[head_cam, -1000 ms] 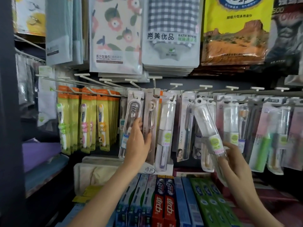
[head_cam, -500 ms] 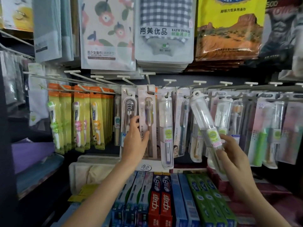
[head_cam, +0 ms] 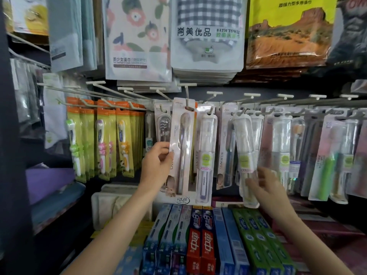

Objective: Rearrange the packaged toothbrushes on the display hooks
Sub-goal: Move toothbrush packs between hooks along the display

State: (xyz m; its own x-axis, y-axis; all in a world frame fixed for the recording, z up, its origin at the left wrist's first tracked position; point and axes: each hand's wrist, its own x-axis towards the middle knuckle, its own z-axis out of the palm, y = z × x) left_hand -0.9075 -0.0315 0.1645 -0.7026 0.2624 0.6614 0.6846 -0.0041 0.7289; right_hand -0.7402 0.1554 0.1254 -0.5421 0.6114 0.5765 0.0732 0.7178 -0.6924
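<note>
My left hand [head_cam: 158, 165] grips the left edge of a pale pink carded toothbrush pack [head_cam: 181, 147] that hangs from a white display hook [head_cam: 186, 96] and is pulled forward. My right hand [head_cam: 266, 185] holds the lower end of a clear tube toothbrush pack [head_cam: 244, 153] with a green label, now nearly upright with its top at a hook. Between them hangs another clear tube pack [head_cam: 205, 153] marked 10000. More packaged toothbrushes hang along the row to the right [head_cam: 282, 153].
Yellow carded children's toothbrushes [head_cam: 103, 143] hang at left. Bagged towels [head_cam: 206, 34] hang above the hooks. Toothpaste boxes [head_cam: 200, 241] lie on the shelf below my arms. A dark shelf post [head_cam: 12, 175] stands at far left.
My left hand shifted from the grey-bristled pack to the pink pack and pulled it forward. My right hand swung the clear tube pack from tilted to nearly upright, closer to the hooks.
</note>
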